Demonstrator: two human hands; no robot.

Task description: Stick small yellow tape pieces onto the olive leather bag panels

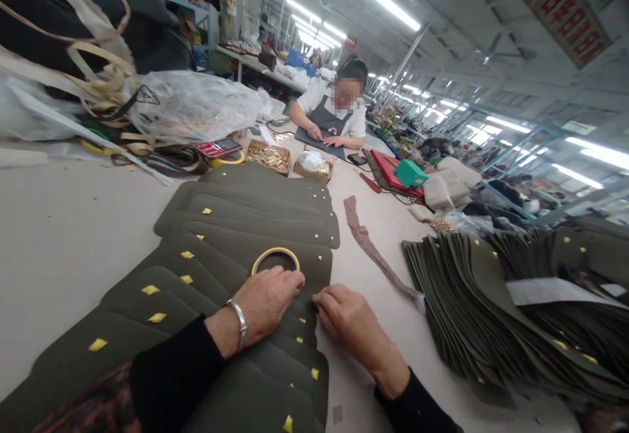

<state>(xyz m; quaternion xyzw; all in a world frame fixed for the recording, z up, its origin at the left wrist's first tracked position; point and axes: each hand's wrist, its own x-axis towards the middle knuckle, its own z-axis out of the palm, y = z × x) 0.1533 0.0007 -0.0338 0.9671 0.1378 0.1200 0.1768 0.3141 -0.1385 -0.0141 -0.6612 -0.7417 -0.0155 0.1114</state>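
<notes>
My left hand (269, 303), with a silver bangle at its wrist, is closed on a roll of yellow tape (276, 250) above dark olive panels (255, 217). These flat panels overlap in a fanned row on the table. Small yellow tape pieces (150, 289) dot them, and a few metal studs (320, 259) show near the right edges. My right hand (354, 323) is pinched together at the panels' right edge. Whatever its fingertips hold, if anything, is too small to make out.
A thick stack of olive panels (457, 302) lies right, beside a brown strip (366, 240). Boxes of gold-coloured metal parts (268, 158) stand beyond the fanned row. A co-worker (329, 115) sits across the table (63, 236). Plastic bags (196, 105) and straps pile up left.
</notes>
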